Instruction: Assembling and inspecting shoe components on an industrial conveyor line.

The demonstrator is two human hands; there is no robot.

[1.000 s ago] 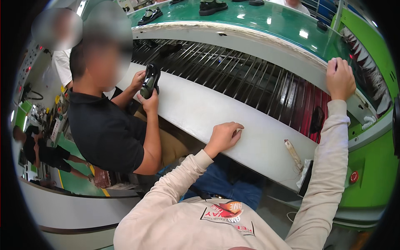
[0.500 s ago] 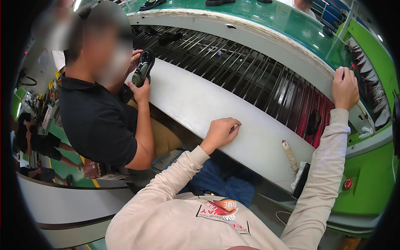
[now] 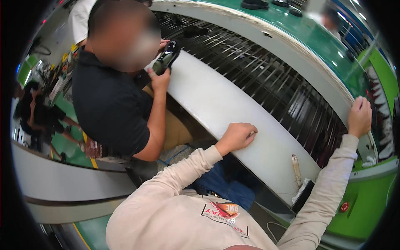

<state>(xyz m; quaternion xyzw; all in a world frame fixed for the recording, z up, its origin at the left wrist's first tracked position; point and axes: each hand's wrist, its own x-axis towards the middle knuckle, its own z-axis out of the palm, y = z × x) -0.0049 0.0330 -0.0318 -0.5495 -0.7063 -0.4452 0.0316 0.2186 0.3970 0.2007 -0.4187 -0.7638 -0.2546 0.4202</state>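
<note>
My left hand [image 3: 237,136] rests at the near edge of a long white work board [image 3: 208,89], fingers curled in. Nothing shows in it. My right hand [image 3: 360,116] is raised at the far right, by the pale rim [image 3: 291,43] beside the green belt. Its fingers are bent and pressed together, and I see nothing held. Between my hands, a slim tool with a tan, wrapped-looking handle [image 3: 296,168] lies on the board, apart from both. To my left, a co-worker [image 3: 112,98] in a dark shirt holds a glossy black shoe [image 3: 166,57] with a dark green part.
Metal rods [image 3: 258,68] run beyond the board. Behind them is a green belt [image 3: 287,21] carrying black shoes [image 3: 255,4]. A dark box-like holder [image 3: 303,198] stands at the board's right end. A green machine [image 3: 354,191] with a red button [image 3: 344,206] is at right.
The view has shifted, so most things sit lower and many farther right. Both my hands keep much the same poses. The red glow among the rods at right has dimmed. The co-worker still holds the shoe.
</note>
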